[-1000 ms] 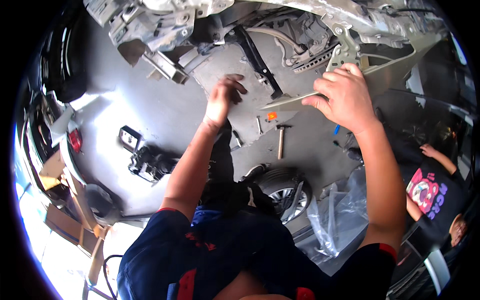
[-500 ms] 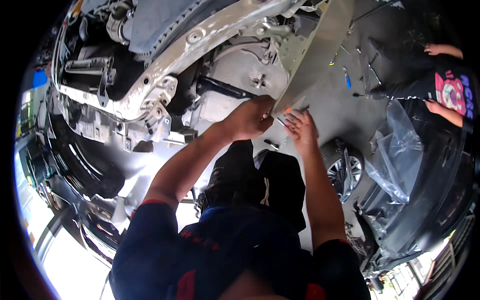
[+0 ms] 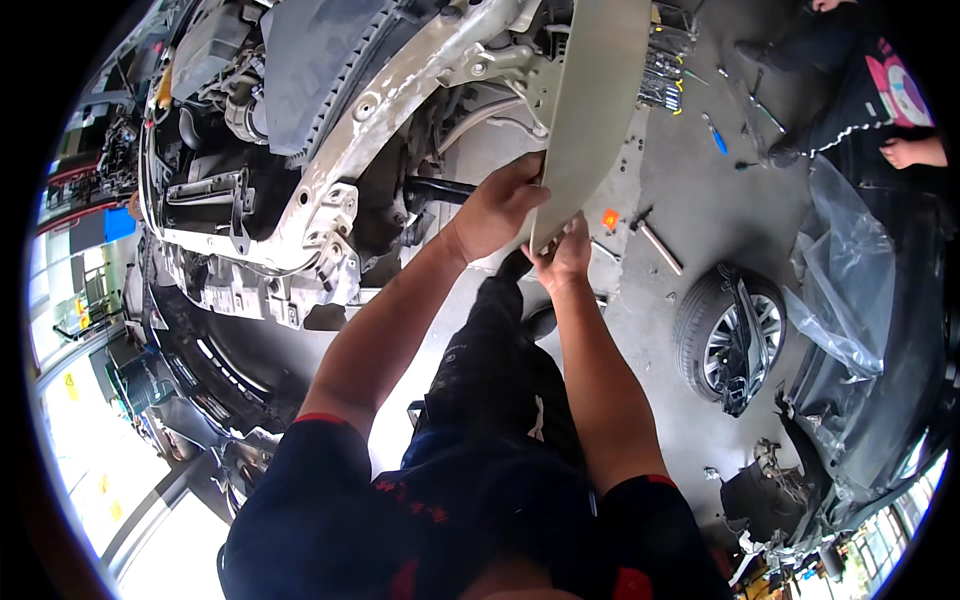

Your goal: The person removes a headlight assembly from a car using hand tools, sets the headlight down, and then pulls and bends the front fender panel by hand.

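A smooth olive-beige car body panel [image 3: 605, 100] reaches up from my hands, beside the stripped front of a car. My left hand [image 3: 502, 207] is closed on its left edge, near the lower end. Just below and to the right, my right hand [image 3: 563, 260] grips the narrow bottom tip, its fingertips against the panel. Behind the panel, part of the car's pale, scuffed front frame [image 3: 335, 150] is hidden.
On the floor to the right lie a hammer [image 3: 658, 244], an orange piece [image 3: 611, 219], a blue-handled screwdriver [image 3: 714, 135] and a tool set [image 3: 664, 82]. Farther right are a wheel [image 3: 694, 335], a plastic sheet [image 3: 850, 265] and a co-worker's hand [image 3: 914, 152].
My right hand, apart from the panel before with its fingers spread, has come left and taken hold of the bottom tip. The panel now stands more upright. The view has shifted.
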Action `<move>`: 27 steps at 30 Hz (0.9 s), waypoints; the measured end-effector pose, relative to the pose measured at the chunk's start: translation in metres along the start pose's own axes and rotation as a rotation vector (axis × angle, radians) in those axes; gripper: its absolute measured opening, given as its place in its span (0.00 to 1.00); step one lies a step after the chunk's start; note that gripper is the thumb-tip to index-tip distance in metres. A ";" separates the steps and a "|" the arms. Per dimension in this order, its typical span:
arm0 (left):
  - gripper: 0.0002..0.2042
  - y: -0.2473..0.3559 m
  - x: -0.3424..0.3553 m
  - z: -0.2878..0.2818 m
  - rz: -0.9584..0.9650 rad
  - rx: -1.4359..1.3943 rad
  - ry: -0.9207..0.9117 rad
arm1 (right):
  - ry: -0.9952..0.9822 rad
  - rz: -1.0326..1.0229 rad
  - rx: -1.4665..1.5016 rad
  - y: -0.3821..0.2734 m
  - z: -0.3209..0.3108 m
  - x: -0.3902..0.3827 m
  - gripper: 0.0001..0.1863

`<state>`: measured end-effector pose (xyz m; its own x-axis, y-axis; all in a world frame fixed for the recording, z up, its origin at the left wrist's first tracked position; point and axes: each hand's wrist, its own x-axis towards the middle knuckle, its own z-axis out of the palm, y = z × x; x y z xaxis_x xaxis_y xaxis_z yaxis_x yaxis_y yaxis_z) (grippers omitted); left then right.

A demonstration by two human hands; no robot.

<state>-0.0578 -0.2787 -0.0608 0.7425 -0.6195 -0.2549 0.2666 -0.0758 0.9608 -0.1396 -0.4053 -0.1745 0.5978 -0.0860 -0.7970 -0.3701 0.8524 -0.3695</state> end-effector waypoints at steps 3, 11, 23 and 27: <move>0.28 -0.026 -0.004 0.012 0.075 -0.179 -0.018 | -0.103 0.174 0.132 0.012 -0.017 0.000 0.25; 0.26 0.006 -0.002 0.022 0.001 0.171 0.077 | -0.245 0.192 0.100 -0.001 -0.021 -0.016 0.38; 0.23 -0.007 0.042 0.035 0.192 0.048 0.246 | -0.074 0.251 -0.087 -0.008 -0.019 -0.015 0.47; 0.21 -0.016 0.047 0.025 0.193 0.119 0.248 | -0.157 0.221 -0.149 -0.007 -0.020 -0.018 0.45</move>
<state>-0.0426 -0.3263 -0.0856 0.9033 -0.4231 -0.0712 0.0433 -0.0752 0.9962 -0.1614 -0.4198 -0.1673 0.5896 0.1833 -0.7866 -0.5962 0.7558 -0.2708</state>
